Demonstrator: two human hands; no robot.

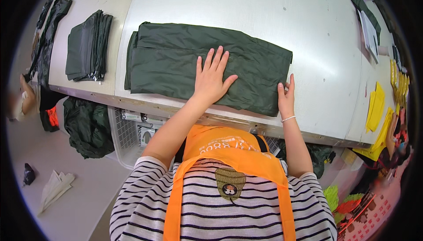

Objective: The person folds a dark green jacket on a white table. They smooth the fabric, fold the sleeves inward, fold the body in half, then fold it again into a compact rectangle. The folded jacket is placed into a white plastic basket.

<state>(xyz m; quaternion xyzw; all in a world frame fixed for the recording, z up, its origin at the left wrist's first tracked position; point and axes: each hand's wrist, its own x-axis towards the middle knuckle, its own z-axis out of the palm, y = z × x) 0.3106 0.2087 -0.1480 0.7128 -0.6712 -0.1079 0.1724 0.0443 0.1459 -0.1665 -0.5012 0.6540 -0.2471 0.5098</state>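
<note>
A dark green folded piece of fabric (pixel 172 60) lies flat across the metal table, its long side running left to right. My left hand (pixel 212 77) rests palm down on its middle, fingers stretched and thumb out to the right. At the fabric's right end, my right hand (pixel 286 98) touches the short edge, with thumb and fingers apart. Neither hand grips anything. Further layers of the same green fabric show at the left end, under the top piece.
On the left part of the worktop (pixel 335 104) sits a stack of folded green pieces (pixel 86 47). Yellow cloth (pixel 375 106) lies at the right. Under the table stand a white plastic basket (pixel 125 131) and a heap of green fabric (pixel 88 126). Another person's arm (pixel 28 95) shows far left.
</note>
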